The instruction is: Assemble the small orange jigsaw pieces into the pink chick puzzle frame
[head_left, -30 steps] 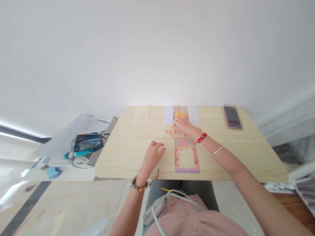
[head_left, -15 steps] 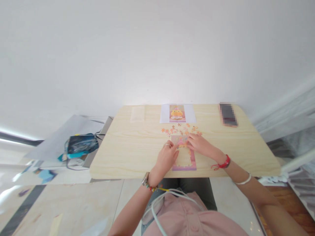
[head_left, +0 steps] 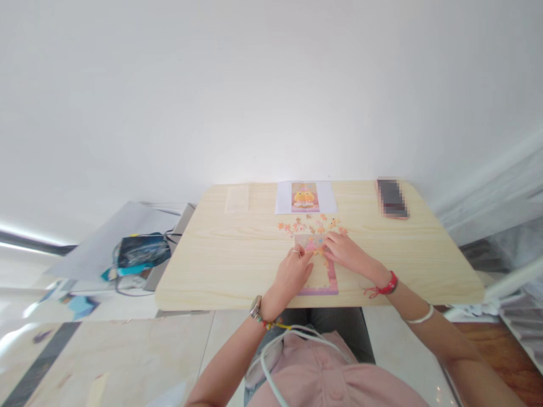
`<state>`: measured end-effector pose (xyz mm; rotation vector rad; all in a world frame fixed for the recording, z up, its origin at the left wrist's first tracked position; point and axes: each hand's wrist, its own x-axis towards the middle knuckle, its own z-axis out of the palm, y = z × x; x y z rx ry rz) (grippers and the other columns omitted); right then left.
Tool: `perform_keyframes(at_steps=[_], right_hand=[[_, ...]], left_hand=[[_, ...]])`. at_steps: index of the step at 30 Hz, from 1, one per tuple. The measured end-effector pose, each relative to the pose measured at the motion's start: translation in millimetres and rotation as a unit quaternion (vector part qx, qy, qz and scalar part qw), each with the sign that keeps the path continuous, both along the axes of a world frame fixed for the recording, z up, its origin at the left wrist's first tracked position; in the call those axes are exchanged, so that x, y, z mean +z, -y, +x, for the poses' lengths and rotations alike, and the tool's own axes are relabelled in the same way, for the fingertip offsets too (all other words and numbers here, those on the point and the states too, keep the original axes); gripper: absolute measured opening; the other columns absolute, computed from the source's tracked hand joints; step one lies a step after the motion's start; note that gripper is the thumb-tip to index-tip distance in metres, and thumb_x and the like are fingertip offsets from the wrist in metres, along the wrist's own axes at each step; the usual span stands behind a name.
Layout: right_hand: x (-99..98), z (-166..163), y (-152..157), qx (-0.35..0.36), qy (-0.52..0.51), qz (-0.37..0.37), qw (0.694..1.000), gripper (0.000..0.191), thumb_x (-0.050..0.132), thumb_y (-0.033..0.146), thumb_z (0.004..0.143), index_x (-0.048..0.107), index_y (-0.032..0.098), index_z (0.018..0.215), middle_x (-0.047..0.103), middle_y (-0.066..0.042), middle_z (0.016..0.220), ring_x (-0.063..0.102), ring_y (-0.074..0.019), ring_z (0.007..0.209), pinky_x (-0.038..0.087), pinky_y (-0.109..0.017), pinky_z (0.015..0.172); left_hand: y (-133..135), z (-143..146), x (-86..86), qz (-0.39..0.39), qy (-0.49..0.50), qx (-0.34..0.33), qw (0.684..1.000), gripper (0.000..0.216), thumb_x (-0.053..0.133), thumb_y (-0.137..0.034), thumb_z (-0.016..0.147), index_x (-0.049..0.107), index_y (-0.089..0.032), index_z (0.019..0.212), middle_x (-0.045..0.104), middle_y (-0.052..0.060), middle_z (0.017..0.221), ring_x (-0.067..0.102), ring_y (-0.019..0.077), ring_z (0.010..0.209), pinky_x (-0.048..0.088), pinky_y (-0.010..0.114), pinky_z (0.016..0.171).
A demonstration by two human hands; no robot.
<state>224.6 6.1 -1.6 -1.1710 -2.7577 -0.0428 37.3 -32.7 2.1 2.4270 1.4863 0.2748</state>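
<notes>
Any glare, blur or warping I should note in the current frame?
Head view, left edge: bright streaks look blown out; head view, top: white wall looks washed pale; head view, right: phone is pixelated; head view, centre: prints on the loose puzzle pieces are too soft to read.

Left hand [head_left: 292, 277], right hand [head_left: 348, 253] at part-filled puzzle [head_left: 332, 276]; loose pieces [head_left: 321, 230] beyond, then printed sheet [head_left: 305, 198].

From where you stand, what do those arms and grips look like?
Both forearms are bare. The ungloved left grip wears a ring, with a silvery band and multicoloured beads at the wrist. Above the ungloved right grip sit a red cord bracelet and a pale bangle.
</notes>
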Motion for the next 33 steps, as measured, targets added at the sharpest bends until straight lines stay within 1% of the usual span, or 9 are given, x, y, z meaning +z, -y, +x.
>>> perform_keyframes(at_steps=[3, 6, 10, 14, 16, 19, 23, 27, 33], right_hand=[[4.1, 13.7, -7.2, -0.011, -0.017, 0.008, 1.000, 0.012, 0.047, 0.024, 0.083, 0.055, 0.015, 0.078, 0.054, -0.007, 0.082, 0.049, -0.0192, 0.081, 0.036, -0.031, 0.069], [3.6, 40.5, -23.8, -0.054, -0.040, 0.006, 0.998, 0.013, 0.045, 0.022, 0.083, 0.056, 0.015, 0.082, 0.054, -0.008, 0.087, 0.050, -0.0187, 0.082, 0.037, -0.030, 0.069], [-7.3, 77.7, -46.8, -0.132, -0.058, -0.005, 0.990, 0.014, 0.046, 0.024, 0.083, 0.057, 0.015, 0.082, 0.054, -0.007, 0.086, 0.052, -0.0185, 0.079, 0.038, -0.030, 0.070], [-18.3, 94.2, -56.1, -0.153, -0.082, -0.040, 0.984, 0.015, 0.046, 0.025, 0.082, 0.058, 0.015, 0.081, 0.054, -0.006, 0.085, 0.053, -0.0172, 0.077, 0.039, -0.029, 0.071], [-19.1, 95.4, -56.7, -0.150, -0.103, -0.057, 0.982, 0.016, 0.046, 0.025, 0.082, 0.058, 0.016, 0.082, 0.054, -0.006, 0.085, 0.053, -0.0165, 0.077, 0.040, -0.028, 0.072], [-13.7, 91.1, -55.2, -0.139, -0.127, -0.075, 0.979, 0.015, 0.047, 0.024, 0.081, 0.059, 0.016, 0.083, 0.054, -0.006, 0.085, 0.053, -0.0159, 0.077, 0.041, -0.028, 0.072], [-2.7, 73.6, -49.2, -0.112, -0.147, -0.078, 0.980, 0.015, 0.047, 0.023, 0.081, 0.059, 0.017, 0.088, 0.054, -0.006, 0.088, 0.053, -0.0152, 0.078, 0.041, -0.027, 0.073], [-0.1, 52.3, -43.7, -0.056, -0.097, -0.074, 0.991, 0.017, 0.049, 0.019, 0.079, 0.060, 0.019, 0.093, 0.054, -0.006, 0.092, 0.051, -0.0167, 0.084, 0.038, -0.029, 0.075], [-6.8, 43.6, -50.0, -0.038, -0.023, -0.068, 0.997, 0.011, 0.050, 0.022, 0.081, 0.060, 0.018, 0.082, 0.054, -0.006, 0.089, 0.049, -0.0176, 0.083, 0.035, -0.029, 0.072]], left_hand=[[-4.3, -11.1, -0.5, 0.010, 0.000, 0.033, 0.999, 0.026, 0.043, -0.019, 0.081, 0.054, -0.020, 0.105, 0.047, 0.006, 0.091, 0.051, 0.0158, 0.080, 0.046, 0.028, 0.071], [-10.7, -27.9, -1.7, 0.033, 0.012, 0.058, 0.998, 0.026, 0.044, -0.022, 0.082, 0.055, -0.018, 0.105, 0.047, 0.007, 0.090, 0.051, 0.0163, 0.080, 0.046, 0.029, 0.072], [-19.0, -52.1, -5.7, 0.070, 0.034, 0.094, 0.993, 0.026, 0.047, -0.020, 0.080, 0.056, -0.016, 0.104, 0.048, 0.007, 0.089, 0.052, 0.0161, 0.077, 0.046, 0.031, 0.073], [-25.0, -67.1, -11.4, 0.091, 0.047, 0.121, 0.987, 0.026, 0.047, -0.021, 0.080, 0.057, -0.015, 0.103, 0.049, 0.007, 0.087, 0.053, 0.0169, 0.076, 0.046, 0.031, 0.072], [-26.4, -70.8, -14.3, 0.094, 0.051, 0.133, 0.985, 0.026, 0.047, -0.021, 0.080, 0.058, -0.015, 0.102, 0.049, 0.007, 0.087, 0.053, 0.0171, 0.077, 0.047, 0.031, 0.071], [-26.7, -73.8, -18.2, 0.096, 0.058, 0.147, 0.983, 0.025, 0.047, -0.022, 0.080, 0.058, -0.015, 0.102, 0.049, 0.006, 0.086, 0.053, 0.0162, 0.076, 0.047, 0.030, 0.070], [-26.1, -74.4, -20.8, 0.092, 0.067, 0.152, 0.982, 0.025, 0.047, -0.023, 0.080, 0.058, -0.015, 0.102, 0.048, 0.006, 0.085, 0.053, 0.0158, 0.075, 0.047, 0.030, 0.070], [-24.8, -70.7, -19.2, 0.080, 0.071, 0.144, 0.984, 0.026, 0.048, -0.022, 0.079, 0.059, -0.014, 0.101, 0.048, 0.006, 0.085, 0.053, 0.0165, 0.075, 0.047, 0.031, 0.072], [-21.5, -61.8, -14.1, 0.064, 0.083, 0.122, 0.987, 0.026, 0.047, -0.021, 0.079, 0.059, -0.015, 0.101, 0.049, 0.006, 0.086, 0.053, 0.0171, 0.076, 0.047, 0.033, 0.074]])
